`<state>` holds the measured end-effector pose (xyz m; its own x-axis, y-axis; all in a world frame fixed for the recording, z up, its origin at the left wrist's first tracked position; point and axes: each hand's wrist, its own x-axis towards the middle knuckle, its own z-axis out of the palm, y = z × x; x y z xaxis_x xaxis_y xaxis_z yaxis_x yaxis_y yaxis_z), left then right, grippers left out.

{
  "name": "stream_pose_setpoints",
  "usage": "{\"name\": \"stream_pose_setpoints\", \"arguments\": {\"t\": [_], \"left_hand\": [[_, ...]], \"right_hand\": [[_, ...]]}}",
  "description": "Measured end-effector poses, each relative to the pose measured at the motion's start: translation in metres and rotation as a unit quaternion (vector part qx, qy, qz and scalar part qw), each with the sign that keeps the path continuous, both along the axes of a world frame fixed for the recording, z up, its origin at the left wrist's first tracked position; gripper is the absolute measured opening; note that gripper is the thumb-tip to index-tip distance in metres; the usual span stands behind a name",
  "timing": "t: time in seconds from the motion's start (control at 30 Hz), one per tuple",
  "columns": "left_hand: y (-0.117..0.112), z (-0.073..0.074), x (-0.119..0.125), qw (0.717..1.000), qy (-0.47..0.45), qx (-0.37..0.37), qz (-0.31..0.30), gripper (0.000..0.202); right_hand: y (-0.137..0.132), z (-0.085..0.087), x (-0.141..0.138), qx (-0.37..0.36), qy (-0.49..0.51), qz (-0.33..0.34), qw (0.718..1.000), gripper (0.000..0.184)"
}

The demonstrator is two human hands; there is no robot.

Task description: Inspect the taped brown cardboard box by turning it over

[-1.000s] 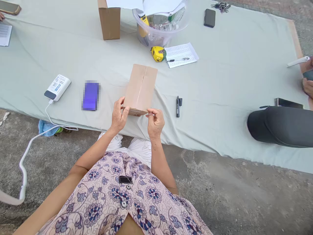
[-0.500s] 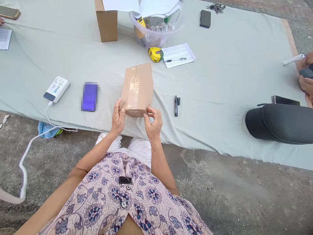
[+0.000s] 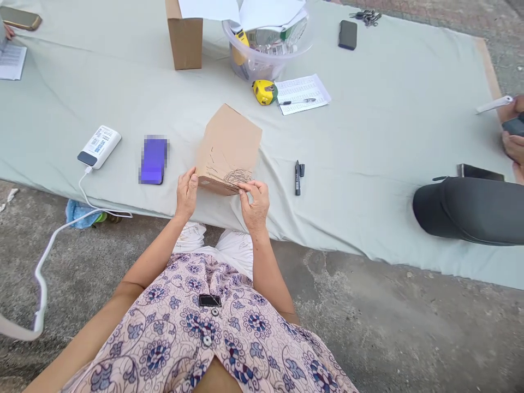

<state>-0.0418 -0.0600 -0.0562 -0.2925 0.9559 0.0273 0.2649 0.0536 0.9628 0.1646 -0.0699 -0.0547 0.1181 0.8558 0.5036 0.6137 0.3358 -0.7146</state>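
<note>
Cardboard box (image 3: 229, 143): small, flat-sided, plain brown, held tilted over the near edge of the cloth (image 3: 388, 136), front and centre. Pen scribbles on the upward face, densest at the near right corner.

Left hand (image 3: 186, 194): fingers closed flat against the near left corner, thumb up along the edge. Right hand (image 3: 254, 203): thumb and fingertips pinched narrowly on the near right corner, by the scribble. Both hands grip the box.

Room: bare cloth on both sides of the box. Marker (image 3: 298, 177) lies near to the right, purple phone (image 3: 153, 159) near to the left, white power bank (image 3: 99, 146) beyond it with its cable (image 3: 61, 240) trailing onto rough concrete ground (image 3: 388, 327). Yellow tape measure (image 3: 265, 91) and printed sheet (image 3: 303, 94) lie well behind.

Cloth: pale grey-green, smooth, lightly creased. Black cap (image 3: 470, 210) sits at its right near edge.
</note>
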Motion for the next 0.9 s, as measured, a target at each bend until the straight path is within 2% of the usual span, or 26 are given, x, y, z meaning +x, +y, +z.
{"name": "stream_pose_setpoints", "arguments": {"t": [0.1,0.2,0.4,0.57,0.73,0.9], "left_hand": [[0.0,0.003,0.003,0.998,0.047,-0.003,-0.035,0.076],[0.001,0.004,0.011,0.996,0.055,-0.02,-0.061,0.069],[0.002,0.005,0.022,0.998,0.023,-0.03,-0.054,0.061],[0.005,0.004,0.021,0.999,-0.004,0.005,-0.044,0.061],[0.007,0.0,0.019,0.999,-0.011,0.018,-0.047,0.058],[0.008,-0.002,0.018,0.999,-0.019,0.012,-0.044,0.057]], "right_hand": [[-0.003,0.002,0.002,0.002,0.004,-0.01,1.0,0.015],[-0.006,0.003,0.006,-0.007,0.0,-0.018,1.0,0.015],[-0.007,-0.001,0.013,-0.031,0.042,-0.034,0.998,0.026],[-0.007,-0.01,0.014,-0.082,0.079,-0.03,0.993,0.035],[-0.007,-0.021,0.014,-0.136,0.116,-0.046,0.983,0.052],[-0.005,-0.037,0.016,-0.2,0.113,-0.031,0.973,0.054]]}}
